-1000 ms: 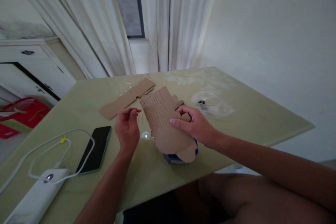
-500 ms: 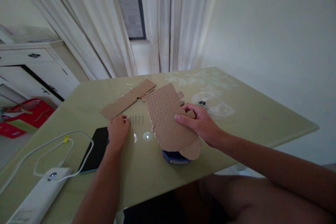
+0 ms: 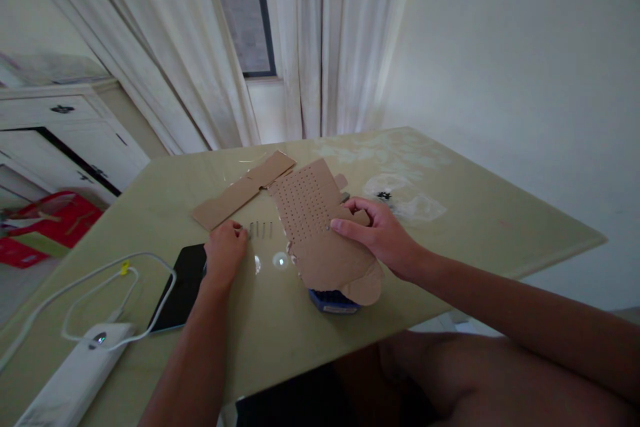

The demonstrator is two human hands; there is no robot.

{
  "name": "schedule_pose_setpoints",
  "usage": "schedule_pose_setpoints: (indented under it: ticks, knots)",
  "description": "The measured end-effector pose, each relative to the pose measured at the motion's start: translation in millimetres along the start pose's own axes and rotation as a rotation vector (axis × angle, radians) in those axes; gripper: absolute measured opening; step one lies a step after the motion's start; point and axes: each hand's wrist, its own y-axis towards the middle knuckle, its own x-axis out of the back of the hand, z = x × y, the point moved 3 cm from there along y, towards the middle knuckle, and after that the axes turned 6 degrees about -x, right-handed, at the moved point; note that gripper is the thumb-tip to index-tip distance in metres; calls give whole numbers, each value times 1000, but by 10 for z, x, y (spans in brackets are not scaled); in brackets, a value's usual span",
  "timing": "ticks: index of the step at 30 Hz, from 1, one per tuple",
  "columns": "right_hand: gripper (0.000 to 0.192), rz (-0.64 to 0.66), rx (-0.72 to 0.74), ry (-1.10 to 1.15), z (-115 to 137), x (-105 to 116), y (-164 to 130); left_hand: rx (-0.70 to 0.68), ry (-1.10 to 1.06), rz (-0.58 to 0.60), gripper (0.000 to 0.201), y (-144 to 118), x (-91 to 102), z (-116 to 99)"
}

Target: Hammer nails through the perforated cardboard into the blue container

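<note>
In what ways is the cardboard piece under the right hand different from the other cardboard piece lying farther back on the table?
The perforated cardboard piece carries rows of small holes; the long cardboard strip looks plain. The perforated piece is wider and lies propped on a blue object, with the right hand on it; the narrower strip lies flat and untouched. Both are brown.

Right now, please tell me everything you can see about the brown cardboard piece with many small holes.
The cardboard is a flat brown cut-out, plain and unprinted, with a grid of small holes across its far half. Its near end has rounded flaps, and small tabs stick out on its right edge. It lies tilted over a blue object near the table edge. The right hand holds its right side, fingers on top. The left hand is apart from it, by small nails.
</note>
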Motion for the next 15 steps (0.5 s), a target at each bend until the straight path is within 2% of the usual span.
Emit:
schedule_pose_setpoints:
  ticks: [4, 8, 9, 11, 12, 14, 15]
  knots:
    - [45, 28, -27, 25, -3, -14, -12, -43, -38, -66, 31, -33, 76, -83]
    - [43, 82, -48, 76, -23, -38, -17, -206, -176, -188, 34, -217, 178, -389]
    - [41, 105, -51, 91, -28, -48, -18, -302, -366, -242, 29, -299, 191, -486]
    - [40, 152, -61, 117, -39, -71, -24, -410, -728, -225, 14, -474, 142, -635]
    - [40, 175, -68, 127, -42, -84, -29, -430, -865, -196, 18, -560, 87, -686]
    - [41, 212, -87, 147, -44, -112, -44, -408, -1026, -101, 36, -707, -73, -747]
    - [43, 230, -101, 160, -43, -127, -54, -402, -1093, -62, 39, -765, -158, -762]
